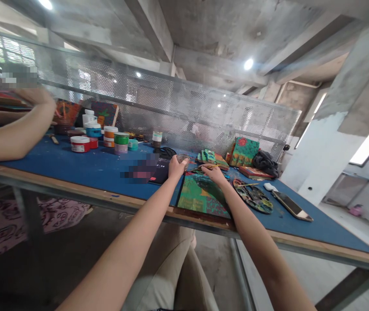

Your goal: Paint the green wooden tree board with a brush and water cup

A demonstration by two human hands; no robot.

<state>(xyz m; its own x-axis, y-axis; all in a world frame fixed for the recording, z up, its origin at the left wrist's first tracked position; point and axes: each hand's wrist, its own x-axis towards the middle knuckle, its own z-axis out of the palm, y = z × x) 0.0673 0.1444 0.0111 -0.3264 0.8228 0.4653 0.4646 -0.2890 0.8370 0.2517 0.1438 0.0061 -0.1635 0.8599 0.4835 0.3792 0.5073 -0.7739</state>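
At the lower centre of the frame, a rectangular panel painted green, ochre and dark red [197,196] lies flat at the near edge of the blue-topped table [74,167]. Its visible face is largely coated: green and ochre at left, dark red patterning at lower right, dark tones toward the top. The upper edge is partly covered by the hands. Base colour therefore appears well advanced; the remaining work is probably detail or overpainting, although completion cannot be confirmed.

Above the panel, the right hand [213,172] has its fingers closed on a slender paintbrush [195,169], tip directed left toward the cup. Contact between tip and panel cannot be determined. The left hand [176,167] is wrapped around a small transparent cup [184,158] just beyond the panel's upper left corner.

Right of centre, a black oval palette with paint-smeared wells [262,207] carries a second brush [249,185]. Farther back, plastic paint jars with coloured lids [80,144] stand left of centre. At right of centre, a green panel with a red flower [244,151] leans upright, its visible face painted.
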